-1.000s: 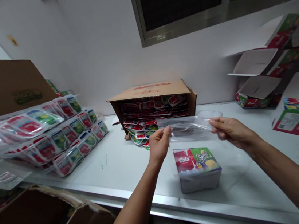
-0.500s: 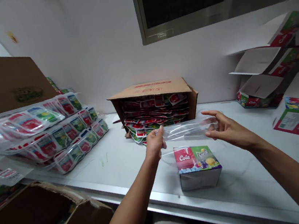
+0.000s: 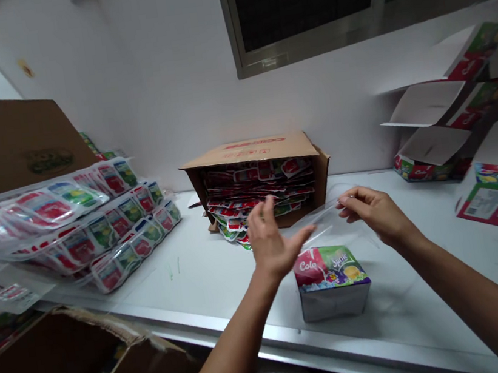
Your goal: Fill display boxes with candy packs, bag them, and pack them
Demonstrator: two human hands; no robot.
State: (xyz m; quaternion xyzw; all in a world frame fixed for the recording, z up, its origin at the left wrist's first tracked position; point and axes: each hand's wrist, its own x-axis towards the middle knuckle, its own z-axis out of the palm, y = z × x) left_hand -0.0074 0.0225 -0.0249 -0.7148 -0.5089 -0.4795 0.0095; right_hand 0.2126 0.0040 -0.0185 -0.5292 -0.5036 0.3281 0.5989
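Observation:
A clear plastic sheet or bag [image 3: 328, 232] hangs from my right hand [image 3: 369, 210], whose fingers pinch its upper edge. My left hand [image 3: 271, 241] is raised with thumb and fingers spread, close to the plastic's left side; whether it touches the film I cannot tell. Below both hands a small printed box [image 3: 332, 276], marked Cola and with a green lemon panel, rests on the white table [image 3: 224, 275]. The film partly overlies the view of the box's back edge.
An open carton [image 3: 248, 150] packed with red and green sachets stands against the wall. Plastic packs of sachets [image 3: 111, 226] are stacked at left, above an open brown carton [image 3: 113, 339]. Open printed boxes [image 3: 433, 119] pile up at right, with another box [image 3: 493, 197] lying nearer.
My left hand has let go of the plastic, opened and moved slightly right. The film, earlier stretched between both hands, now hangs from my right hand.

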